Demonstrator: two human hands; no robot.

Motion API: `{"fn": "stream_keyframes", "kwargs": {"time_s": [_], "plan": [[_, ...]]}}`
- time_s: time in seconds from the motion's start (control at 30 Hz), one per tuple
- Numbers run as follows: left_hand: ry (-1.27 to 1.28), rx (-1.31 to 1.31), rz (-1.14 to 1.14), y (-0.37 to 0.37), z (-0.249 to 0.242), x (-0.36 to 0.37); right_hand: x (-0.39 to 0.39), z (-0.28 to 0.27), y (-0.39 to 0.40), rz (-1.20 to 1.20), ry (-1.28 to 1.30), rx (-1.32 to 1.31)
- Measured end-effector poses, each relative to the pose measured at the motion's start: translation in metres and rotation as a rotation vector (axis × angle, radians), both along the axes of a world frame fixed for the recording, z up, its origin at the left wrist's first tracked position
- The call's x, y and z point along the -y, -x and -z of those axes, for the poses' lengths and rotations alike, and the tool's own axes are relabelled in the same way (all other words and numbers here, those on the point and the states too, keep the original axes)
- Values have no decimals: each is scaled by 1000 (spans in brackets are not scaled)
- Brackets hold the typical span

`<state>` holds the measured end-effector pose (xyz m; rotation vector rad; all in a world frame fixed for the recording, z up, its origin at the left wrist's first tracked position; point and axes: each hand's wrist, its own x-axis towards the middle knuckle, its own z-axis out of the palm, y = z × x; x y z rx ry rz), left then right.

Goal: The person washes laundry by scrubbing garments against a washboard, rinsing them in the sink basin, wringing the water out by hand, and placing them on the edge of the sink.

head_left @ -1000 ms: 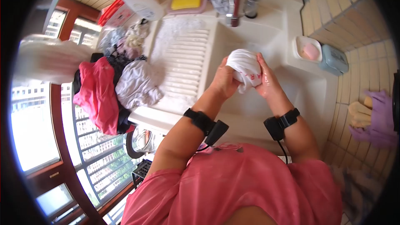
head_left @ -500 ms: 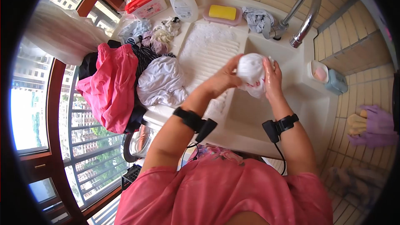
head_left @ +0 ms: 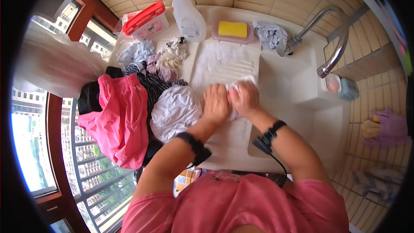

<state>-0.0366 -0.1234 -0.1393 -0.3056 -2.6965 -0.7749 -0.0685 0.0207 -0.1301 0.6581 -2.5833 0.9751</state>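
My left hand (head_left: 217, 102) and my right hand (head_left: 244, 98) are side by side on the ribbed washboard (head_left: 235, 67) of the white sink. Both are closed on a wet white cloth (head_left: 249, 79), bunched up and pressed against the ribs. Most of the cloth is hidden under my fingers; parts of it stick out above and below them. Suds (head_left: 211, 58) cover the upper part of the washboard. Just left of my left hand lies a crumpled white garment (head_left: 177, 110).
The sink basin (head_left: 297, 116) is at the right, below a curved faucet (head_left: 338, 45). Along the back stand a detergent box (head_left: 148, 26), a spray bottle (head_left: 188, 19), a yellow sponge (head_left: 233, 29) and a grey cloth (head_left: 271, 36). Pink clothing (head_left: 120, 121) hangs at the left.
Both hands have come down and left from above the basin to the washboard. The balled white cloth, held up before, is now pressed down beneath them. The view has shifted slightly.
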Motion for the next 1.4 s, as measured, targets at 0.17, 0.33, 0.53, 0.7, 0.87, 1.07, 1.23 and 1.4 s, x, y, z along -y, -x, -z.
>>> {"fn": "stream_keyframes", "kwargs": {"time_s": [0.17, 0.33, 0.53, 0.7, 0.87, 1.07, 1.23, 1.4], "plan": [[13, -22, -210, 73, 2, 1, 32, -2, 57, 334, -102, -122], [-49, 0, 67, -15, -16, -5, -9, 5, -36, 55, 173, -125], [-35, -39, -111, 78, -6, -16, 8, 8, 62, 183, 6, -62], [-131, 101, -163, 69, -8, -14, 3, -4, 42, 174, 139, 39], [-1, -101, 180, -44, -6, 5, -29, -7, -46, -245, 96, -50], [29, 49, -201, 100, -9, -9, 22, -3, 87, 247, 141, -39], [60, 99, -104, 9, -7, -7, -3, -10, 1, -10, 162, -10], [80, -113, 22, 0, 14, -3, -11, 3, 9, -139, 176, -7]]}}
